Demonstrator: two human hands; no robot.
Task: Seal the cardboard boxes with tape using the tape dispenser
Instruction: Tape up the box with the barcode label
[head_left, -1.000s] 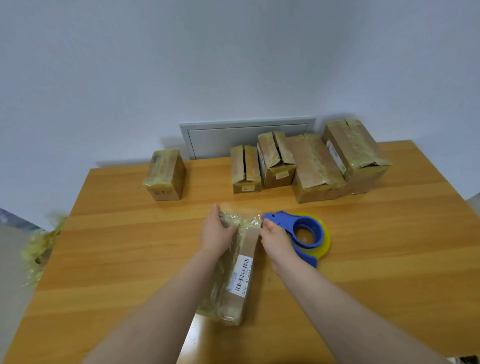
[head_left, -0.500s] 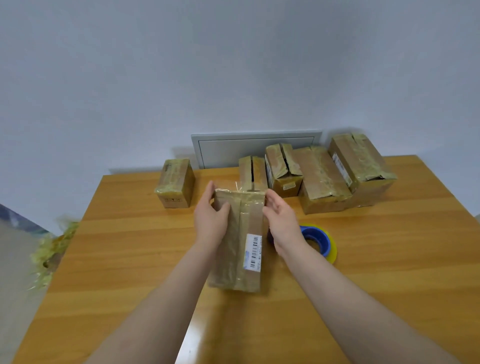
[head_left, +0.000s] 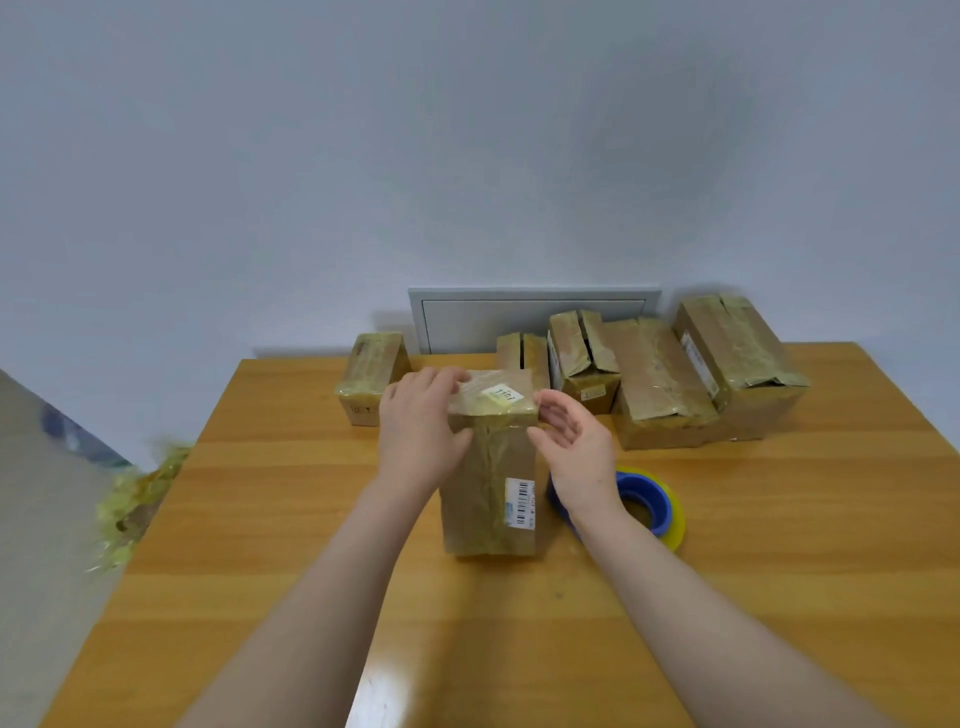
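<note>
Our left hand (head_left: 421, 431) grips the upright box (head_left: 488, 493) on the counter (head_left: 779, 519); our right hand (head_left: 576, 447), fingers slack, holds nothing beside it.

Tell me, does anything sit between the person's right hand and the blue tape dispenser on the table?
Nothing visible does. The right hand is open beside the upright brown cardboard box; the blue plastic tape dispenser lies just beyond its wrist, partly hidden by it.

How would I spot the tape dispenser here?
Find the wooden table. Right of the tall box standing at its middle lies the tape dispenser, partly behind the right hand. It alone is blue and yellow; its neighbours are brown cardboard.
</note>
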